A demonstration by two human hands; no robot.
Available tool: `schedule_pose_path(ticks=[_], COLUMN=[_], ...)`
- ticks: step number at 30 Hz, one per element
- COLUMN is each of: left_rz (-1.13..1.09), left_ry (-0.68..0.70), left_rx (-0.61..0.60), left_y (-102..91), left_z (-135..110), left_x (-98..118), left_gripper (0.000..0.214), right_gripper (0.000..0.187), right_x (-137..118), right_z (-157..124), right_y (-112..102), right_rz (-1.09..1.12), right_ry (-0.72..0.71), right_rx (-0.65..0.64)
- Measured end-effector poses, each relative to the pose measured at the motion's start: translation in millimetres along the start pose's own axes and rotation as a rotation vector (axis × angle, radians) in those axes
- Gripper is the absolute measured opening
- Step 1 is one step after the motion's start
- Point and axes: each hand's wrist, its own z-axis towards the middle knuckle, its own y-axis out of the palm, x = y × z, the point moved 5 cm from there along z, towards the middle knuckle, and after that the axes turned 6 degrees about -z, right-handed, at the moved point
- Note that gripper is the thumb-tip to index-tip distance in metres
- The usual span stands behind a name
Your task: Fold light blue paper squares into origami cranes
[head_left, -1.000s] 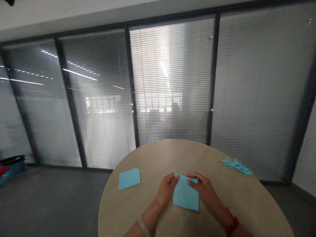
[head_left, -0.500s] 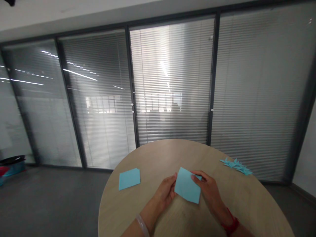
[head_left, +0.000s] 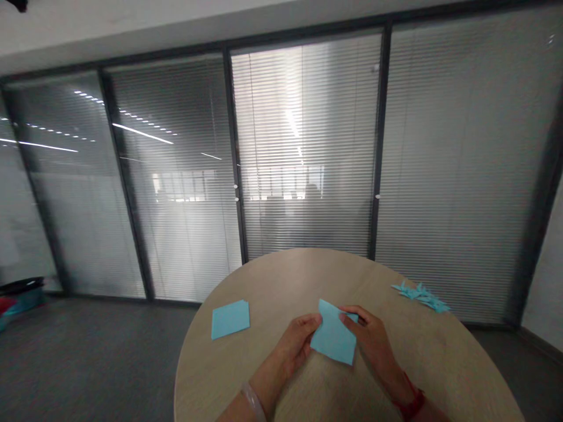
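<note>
Light-blue square paper sheet (head_left: 333, 335) held up between both hands, turned corner-up like a diamond, no clear long axis. Right hand (head_left: 368, 335) grips its upper right edge, overlapping it more; left hand (head_left: 294, 343) half-curled at its left edge, touching, grip unclear. Pale wood round table (head_left: 281, 275) below. Second light-blue paper square (head_left: 230, 319) lies flat left of the hands; jagged blue paper pieces (head_left: 421, 296) near the far right rim. Teal-and-black container (head_left: 20, 299) on the floor far left, contents unclear.
</note>
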Motion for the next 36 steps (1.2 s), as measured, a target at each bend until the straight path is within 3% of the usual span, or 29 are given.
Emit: schedule_pose_path(ticks=[7, 14, 23, 36], left_rz=[0.086, 0.278, 0.454, 0.643], left_ry=[0.003, 0.001, 0.043, 0.112], left_rx=[0.131, 0.245, 0.291, 0.289], left_y=[-9.6, -16.9, -24.5, -31.1], left_z=[0, 4, 7, 12], left_x=[-1, 0, 2, 5], left_gripper=[0.036, 0.053, 0.054, 0.051], right_gripper=[0.029, 0.021, 0.019, 0.025], right_x=[-9, -17, -22, -36], right_z=[-5, -9, -17, -27], right_y=[3, 9, 20, 22], right_rz=[-0.080, -0.121, -0.234, -0.274], right_ry=[-0.099, -0.276, -0.481, -0.536], right_rx=[-0.013, -0.061, -0.127, -0.213])
